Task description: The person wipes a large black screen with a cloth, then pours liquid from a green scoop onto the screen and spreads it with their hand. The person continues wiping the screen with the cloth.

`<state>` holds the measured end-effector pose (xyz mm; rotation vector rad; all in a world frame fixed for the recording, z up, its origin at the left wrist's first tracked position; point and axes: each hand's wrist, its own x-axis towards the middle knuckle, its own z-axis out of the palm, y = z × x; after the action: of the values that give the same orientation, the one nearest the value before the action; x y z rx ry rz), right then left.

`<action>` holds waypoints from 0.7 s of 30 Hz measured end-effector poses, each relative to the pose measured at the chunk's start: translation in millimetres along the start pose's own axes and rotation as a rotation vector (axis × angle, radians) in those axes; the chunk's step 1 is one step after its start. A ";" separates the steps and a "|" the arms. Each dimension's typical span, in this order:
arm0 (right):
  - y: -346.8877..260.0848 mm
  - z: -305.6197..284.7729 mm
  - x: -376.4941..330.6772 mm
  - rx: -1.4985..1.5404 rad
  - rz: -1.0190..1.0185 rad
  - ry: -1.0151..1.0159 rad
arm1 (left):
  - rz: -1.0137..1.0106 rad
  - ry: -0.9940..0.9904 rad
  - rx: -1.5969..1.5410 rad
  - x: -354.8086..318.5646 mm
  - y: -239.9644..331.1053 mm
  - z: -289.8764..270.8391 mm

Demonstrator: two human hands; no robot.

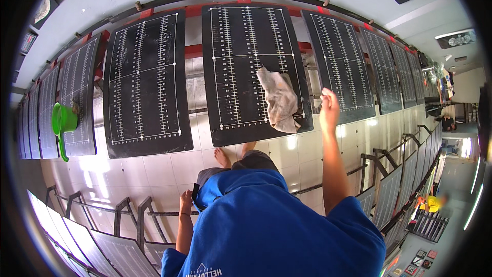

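Subject: grey-white cloth, crumpled; I find it at 2 o'clock from the middle of my view, on the 4 to 5 o'clock part of the black ruled worktop. Right hand is at the cloth's 3 o'clock, near but apart; its fingers look bent, I see nothing in this grip, and I cannot tell how far it is closed. Left hand is at 7 o'clock, beside a dark flat item at the shorts; I cannot tell whether that grip holds it.

Handling estimate: light, soft and limp, not fragile; likely to fold rather than slip; dampness not readable. Preferred hold: pinch a raised fold mid-cloth, or the corner at its 5 o'clock; a flat palm should suit its bunched middle; the thin 11 o'clock tip probably gives less purchase.
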<state>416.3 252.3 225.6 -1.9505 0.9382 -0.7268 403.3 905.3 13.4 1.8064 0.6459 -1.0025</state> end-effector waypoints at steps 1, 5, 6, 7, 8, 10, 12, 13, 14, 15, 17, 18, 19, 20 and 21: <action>-5.2 13.4 -12.2 -0.042 -0.103 -0.063 | 0.050 0.013 0.020 -4.7 0.5 2.4; -28.9 66.0 -36.5 -0.471 -0.615 -0.470 | 0.126 0.010 0.037 -18.9 -4.5 -2.4; -31.2 77.3 -35.0 -0.589 -0.714 -0.553 | 0.112 -0.001 0.022 -18.8 -11.5 -6.5; -13.7 88.8 -26.3 -0.581 -0.667 -0.580 | 0.049 0.009 -0.064 -18.1 -12.9 -4.7; -6.9 99.0 -20.3 -0.614 -0.634 -0.537 | 0.090 0.005 -0.079 -21.7 -7.8 0.9; -0.5 124.1 -36.1 -0.709 -0.511 -0.391 | 0.168 0.000 -0.103 -32.2 0.8 5.0; -42.7 165.8 -79.1 -0.606 -0.507 -0.440 | 0.102 0.048 -0.079 -32.7 -20.6 -3.6; -62.0 184.1 -101.0 -0.455 -0.551 -0.533 | 0.065 0.043 -0.058 -32.8 -32.1 -9.5; -82.6 205.2 -129.1 -0.478 -0.623 -0.530 | 0.035 0.037 -0.040 -29.0 -37.8 -11.4; -96.2 225.3 -150.1 -0.432 -0.637 -0.549 | 0.041 0.013 -0.154 -26.3 -40.3 -11.6; -105.7 255.1 -175.0 -0.374 -0.639 -0.589 | 0.114 0.046 -0.044 -21.0 -23.1 -5.8; -103.8 257.1 -180.7 -0.377 -0.736 -0.641 | 0.143 0.069 0.009 -21.5 -14.4 -4.9; -97.4 255.8 -182.5 -0.337 -0.744 -0.676 | 0.143 0.012 0.039 -21.5 -4.3 -6.8; -85.7 249.9 -180.9 -0.307 -0.751 -0.709 | 0.104 0.004 0.046 -23.3 9.7 -3.7; -76.1 234.9 -177.0 -0.317 -0.715 -0.731 | 0.067 -0.004 0.049 -26.4 26.3 -0.2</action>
<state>523.0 527.2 152.5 -2.5824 -0.1197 -0.1717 409.8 894.3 48.5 1.8566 0.5590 -0.9841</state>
